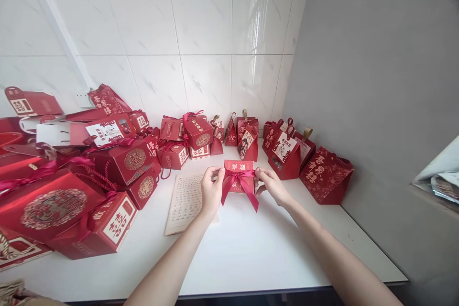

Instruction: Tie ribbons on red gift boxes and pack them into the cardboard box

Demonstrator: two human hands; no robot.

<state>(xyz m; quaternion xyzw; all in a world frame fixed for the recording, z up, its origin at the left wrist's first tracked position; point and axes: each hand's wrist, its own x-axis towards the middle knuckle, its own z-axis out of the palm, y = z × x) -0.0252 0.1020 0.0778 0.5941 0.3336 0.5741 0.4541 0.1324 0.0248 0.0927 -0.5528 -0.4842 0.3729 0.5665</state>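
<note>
In the middle of the white table sits a small red gift box (pixel 239 165) with pale Chinese characters on its top. A dark pink ribbon (pixel 239 179) crosses it, tied in a bow with two tails hanging toward me. My left hand (pixel 212 189) is closed at the bow's left side, thumb and fingers pinching the ribbon loop. At the other side my right hand (pixel 269 184) pinches the right loop, its lower fingers curled near the box's edge. Partly under my left wrist lies a handwritten notebook (pixel 184 203).
Red gift boxes (pixel 60 205) are piled along the left of the white table (pixel 229 258). More boxes with ribbons (pixel 197 131) stand at the back. Triangular red bags (pixel 326 174) line the right, beside a grey wall (pixel 376 81). Papers (pixel 446 189) jut in at far right.
</note>
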